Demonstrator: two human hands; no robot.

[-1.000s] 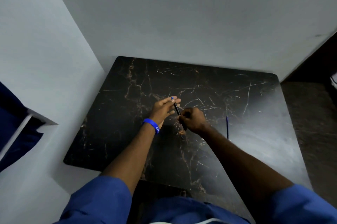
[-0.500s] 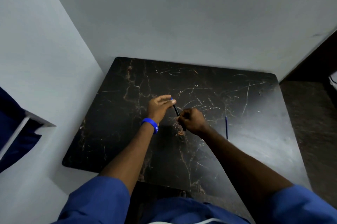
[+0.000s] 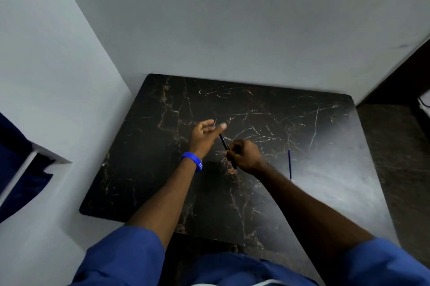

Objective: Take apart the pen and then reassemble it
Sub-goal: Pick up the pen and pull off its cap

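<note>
A dark pen barrel (image 3: pixel 224 143) is held slanted above the middle of the black marble table (image 3: pixel 302 192). My right hand (image 3: pixel 244 156) is closed around its lower part. My left hand (image 3: pixel 204 137), with a blue wristband, is at the barrel's upper end with fingers spread; its thumb tip touches or nearly touches that end. A thin blue ink refill (image 3: pixel 289 164) lies on the table to the right of my right hand, pointing away from me.
White walls (image 3: pixel 209 30) close in the table at the back and on the left. A dark floor (image 3: pixel 395 157) runs along the right side of the table. Blue cloth (image 3: pixel 14 169) shows at the far left edge.
My left hand's fingers have opened and spread at the barrel's upper end, where they were pinched on a small blue tip before. The right hand and refill stay put.
</note>
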